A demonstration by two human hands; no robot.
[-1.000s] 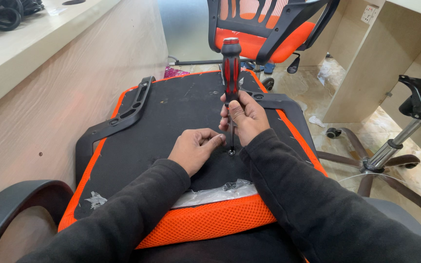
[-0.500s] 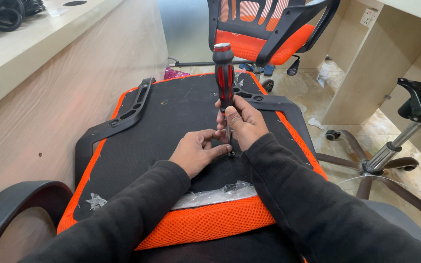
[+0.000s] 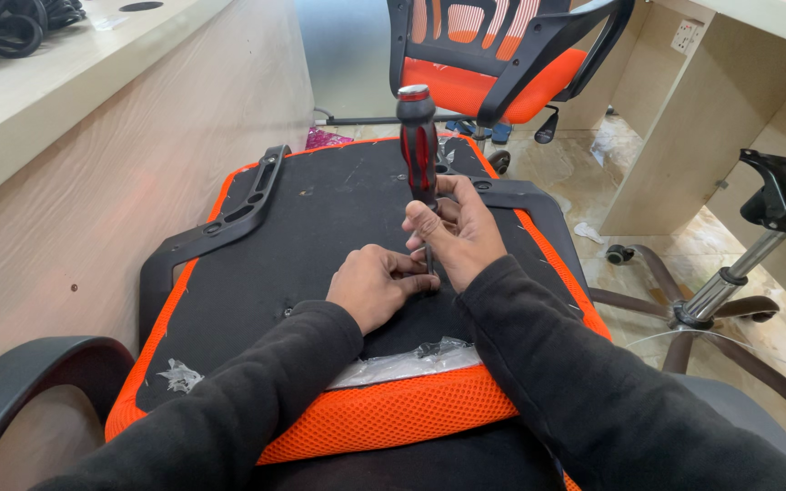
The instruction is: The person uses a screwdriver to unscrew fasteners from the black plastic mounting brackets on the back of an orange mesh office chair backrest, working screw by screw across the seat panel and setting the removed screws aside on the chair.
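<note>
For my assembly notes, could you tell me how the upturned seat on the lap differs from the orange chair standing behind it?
The upturned seat lies underside up, showing black fabric with an orange mesh rim; the orange chair stands upright. The seat has no backrest attached; the chair has a mesh back. Both are orange and black.

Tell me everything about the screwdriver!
The screwdriver has a chunky red and black handle with a silvery cap on top. It looks like plastic or rubber. It stands nearly upright, tip down on the black underside of the chair seat. The right hand wraps the lower handle, and the left hand pinches near the thin metal shaft, which is mostly hidden.
</note>
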